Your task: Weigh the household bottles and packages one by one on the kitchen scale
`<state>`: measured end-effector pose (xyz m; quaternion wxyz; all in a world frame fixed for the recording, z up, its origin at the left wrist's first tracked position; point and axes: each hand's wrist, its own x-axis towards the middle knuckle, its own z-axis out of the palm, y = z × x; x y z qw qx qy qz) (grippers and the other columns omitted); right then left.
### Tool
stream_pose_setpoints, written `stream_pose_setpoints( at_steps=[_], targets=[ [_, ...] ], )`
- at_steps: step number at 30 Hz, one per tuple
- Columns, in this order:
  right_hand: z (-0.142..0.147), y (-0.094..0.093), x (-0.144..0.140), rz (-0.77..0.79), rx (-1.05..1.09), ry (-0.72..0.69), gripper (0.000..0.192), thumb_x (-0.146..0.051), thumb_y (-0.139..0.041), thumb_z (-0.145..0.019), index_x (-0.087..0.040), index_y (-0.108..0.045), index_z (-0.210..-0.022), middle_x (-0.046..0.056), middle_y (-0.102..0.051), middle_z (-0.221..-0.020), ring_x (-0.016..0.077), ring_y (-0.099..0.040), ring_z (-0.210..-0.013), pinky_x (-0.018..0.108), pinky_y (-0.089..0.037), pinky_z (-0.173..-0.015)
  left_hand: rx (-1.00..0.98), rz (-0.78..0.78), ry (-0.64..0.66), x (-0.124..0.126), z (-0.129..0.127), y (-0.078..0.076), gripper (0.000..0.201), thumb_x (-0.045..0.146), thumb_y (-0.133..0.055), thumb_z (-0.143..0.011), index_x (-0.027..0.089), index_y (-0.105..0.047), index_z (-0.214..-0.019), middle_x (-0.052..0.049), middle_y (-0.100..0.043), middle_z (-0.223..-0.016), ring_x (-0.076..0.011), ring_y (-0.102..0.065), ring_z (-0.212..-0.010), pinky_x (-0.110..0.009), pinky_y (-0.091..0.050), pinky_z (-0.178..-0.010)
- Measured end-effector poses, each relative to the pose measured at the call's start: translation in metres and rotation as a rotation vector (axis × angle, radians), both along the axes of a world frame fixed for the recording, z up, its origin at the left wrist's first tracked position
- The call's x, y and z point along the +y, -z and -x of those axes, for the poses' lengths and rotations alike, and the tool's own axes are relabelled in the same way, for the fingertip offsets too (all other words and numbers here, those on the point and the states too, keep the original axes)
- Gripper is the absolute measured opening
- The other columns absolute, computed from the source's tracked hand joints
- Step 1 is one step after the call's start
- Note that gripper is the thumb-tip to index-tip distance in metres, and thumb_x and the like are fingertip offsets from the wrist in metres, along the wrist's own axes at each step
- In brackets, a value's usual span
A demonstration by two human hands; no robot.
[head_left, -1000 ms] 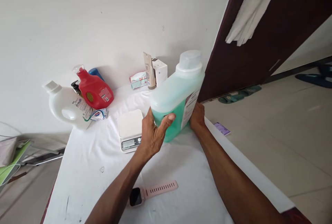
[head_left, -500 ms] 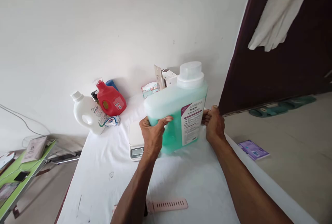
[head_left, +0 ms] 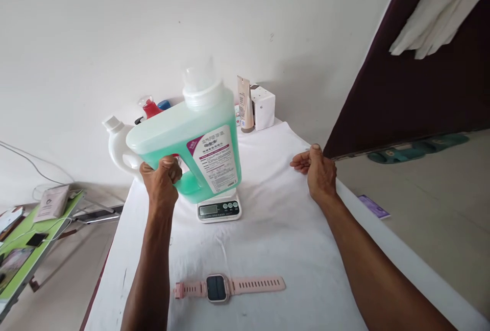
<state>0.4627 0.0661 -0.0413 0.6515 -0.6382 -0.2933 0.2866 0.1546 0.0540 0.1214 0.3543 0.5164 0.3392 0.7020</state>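
Now green jug (head_left: 199, 137) upright, cap up, left hand (head_left: 161, 180) gripping handle.

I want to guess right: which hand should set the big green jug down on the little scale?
Probably the left. The left hand already has its grip closed on the green jug by the handle, right over the scale. The right hand is empty, off to the side on the white cloth.

red bottle (head_left: 151, 108) mostly hidden behind green jug (head_left: 191, 137) | scale (head_left: 219, 209) top covered | jug cap blurred
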Motion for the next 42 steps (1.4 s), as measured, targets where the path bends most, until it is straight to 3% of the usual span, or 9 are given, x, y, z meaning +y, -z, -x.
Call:
stream_pose_setpoints(
  at_steps=[5,11,21,26,30,35,39,42],
  targets=[
    [0.003,0.001,0.000,0.020,-0.049,0.015,0.060,-0.050,-0.037,-0.106,-0.017,-0.067,-0.065,0.010,-0.072,-0.066,0.0177,-0.062,-0.062,0.032,-0.047,-0.065,-0.037,0.059,0.029,0.021,0.022,0.015,0.075,0.061,-0.096,-0.058,0.020,-0.034,-0.051,0.010,-0.028,-0.044,-0.0027,-0.026,-0.037,-0.018,-0.022,-0.036],
    [0.005,0.009,0.002,-0.006,-0.100,0.042,0.061,-0.048,-0.034,-0.106,-0.017,-0.067,-0.064,0.010,-0.070,-0.064,0.0159,-0.060,-0.057,0.030,-0.045,-0.061,-0.031,0.120,0.063,0.034,0.027,0.035,0.073,0.059,-0.097,-0.057,0.020,-0.035,-0.051,0.010,-0.028,-0.044,-0.0023,-0.025,-0.036,-0.018,-0.020,-0.035],
    [0.007,0.015,0.004,-0.009,-0.120,0.042,0.062,-0.049,-0.033,-0.104,-0.018,-0.065,-0.061,0.010,-0.068,-0.060,0.0159,-0.058,-0.051,0.030,-0.042,-0.056,0.013,0.136,0.133,0.045,0.035,0.046,0.071,0.065,-0.091,-0.067,0.021,-0.038,-0.052,0.009,-0.029,-0.046,-0.0042,-0.026,-0.039,-0.022,-0.023,-0.037],
    [0.009,0.015,0.001,0.007,-0.144,0.027,0.059,-0.045,-0.033,-0.104,-0.017,-0.065,-0.063,0.010,-0.067,-0.060,0.0160,-0.059,-0.052,0.030,-0.042,-0.057,0.192,0.032,0.139,0.036,0.047,0.047,0.063,0.073,-0.083,-0.074,0.020,-0.054,-0.056,0.002,-0.050,-0.055,-0.0108,-0.050,-0.052,-0.026,-0.045,-0.053],
    [0.011,0.012,-0.002,0.045,-0.157,0.017,0.058,-0.041,-0.032,-0.105,-0.018,-0.063,-0.063,0.011,-0.067,-0.061,0.0168,-0.059,-0.055,0.031,-0.043,-0.059,0.320,0.023,0.078,0.020,0.065,0.049,0.058,0.076,-0.081,-0.074,0.019,-0.070,-0.081,-0.007,-0.071,-0.086,-0.0216,-0.067,-0.083,-0.034,-0.054,-0.076],
    [0.034,0.000,-0.012,0.014,-0.138,-0.013,0.057,-0.056,-0.042,-0.101,-0.019,-0.061,-0.061,0.010,-0.065,-0.059,0.0173,-0.057,-0.055,0.032,-0.043,-0.057,0.333,0.128,0.002,-0.002,0.082,0.079,0.060,0.080,-0.064,-0.086,0.021,-0.070,-0.096,-0.007,-0.068,-0.096,-0.0224,-0.063,-0.090,-0.035,-0.051,-0.080],
    [0.073,-0.006,-0.022,-0.023,-0.130,-0.163,0.054,-0.070,-0.063,-0.083,-0.019,-0.065,-0.065,0.007,-0.067,-0.063,0.0168,-0.059,-0.057,0.029,-0.045,-0.055,0.345,0.229,-0.044,-0.010,0.083,0.111,0.056,0.076,-0.054,-0.095,0.021,-0.067,-0.100,-0.005,-0.066,-0.095,-0.0207,-0.062,-0.088,-0.035,-0.050,-0.080],
    [0.103,-0.006,-0.033,-0.029,-0.026,-0.313,0.054,-0.072,-0.071,-0.076,-0.020,-0.063,-0.064,0.004,-0.064,-0.062,0.0140,-0.056,-0.055,0.025,-0.041,-0.048,0.363,0.244,-0.057,-0.010,0.083,0.125,0.055,0.073,-0.052,-0.097,0.021,-0.067,-0.103,-0.006,-0.067,-0.097,-0.0208,-0.062,-0.090,-0.034,-0.051,-0.080]
  ],
)
